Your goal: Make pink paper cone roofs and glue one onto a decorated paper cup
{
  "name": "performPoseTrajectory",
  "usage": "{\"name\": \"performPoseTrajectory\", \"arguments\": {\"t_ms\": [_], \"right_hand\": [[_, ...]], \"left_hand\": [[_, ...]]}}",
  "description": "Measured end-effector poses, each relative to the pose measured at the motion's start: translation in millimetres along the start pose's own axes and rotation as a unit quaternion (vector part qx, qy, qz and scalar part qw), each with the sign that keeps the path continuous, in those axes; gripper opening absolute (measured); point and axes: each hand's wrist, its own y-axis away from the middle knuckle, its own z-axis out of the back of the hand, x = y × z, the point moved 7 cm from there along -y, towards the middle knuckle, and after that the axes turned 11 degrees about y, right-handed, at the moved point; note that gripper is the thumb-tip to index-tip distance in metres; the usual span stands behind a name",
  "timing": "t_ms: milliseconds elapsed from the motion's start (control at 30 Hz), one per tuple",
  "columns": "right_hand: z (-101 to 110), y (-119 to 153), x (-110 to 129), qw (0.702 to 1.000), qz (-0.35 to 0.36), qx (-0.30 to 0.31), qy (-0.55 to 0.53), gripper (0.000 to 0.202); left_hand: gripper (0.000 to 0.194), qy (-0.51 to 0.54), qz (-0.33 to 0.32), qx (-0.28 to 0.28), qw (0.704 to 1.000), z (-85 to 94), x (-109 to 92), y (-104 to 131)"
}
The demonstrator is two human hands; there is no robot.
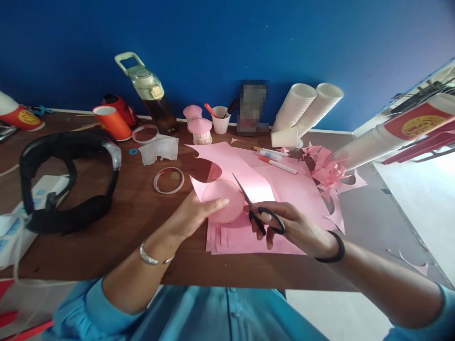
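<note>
My left hand (199, 210) pinches a piece of pink paper (232, 163) at its left side, thumb on top of a drawn circle (227, 196). A curved bite has been cut from the paper's upper left. In my right hand (284, 220) are black-handled scissors (268, 220), fingers through the loops. The blades point up and left beside the circle's right edge; whether they are parted is hard to tell. Under both hands lies a stack of pink sheets (295, 189). Several markers (277, 163) rest on the stack.
Pink paper scraps (327, 166) pile up at the right, near stacked paper cups (295, 106). Two small cups with pink cone roofs (200, 130) stand at the back beside a pen cup (220, 121). Tape rings (168, 180), a bottle (152, 102) and a black padded headband (67, 182) occupy the left.
</note>
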Motion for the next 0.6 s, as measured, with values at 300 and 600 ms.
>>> {"name": "performPoseTrajectory", "arguments": {"t_ms": [300, 600], "right_hand": [[7, -19, -13, 0.998, 0.035, 0.003, 0.043, 0.046], [12, -25, -17, 0.998, 0.059, 0.002, 0.038, 0.046]], "left_hand": [[0.048, 0.019, 0.004, 0.005, 1.0, 1.6, -2, -2], [0.047, -0.002, 0.021, -0.012, 1.0, 5.2, -1, -4]]}}
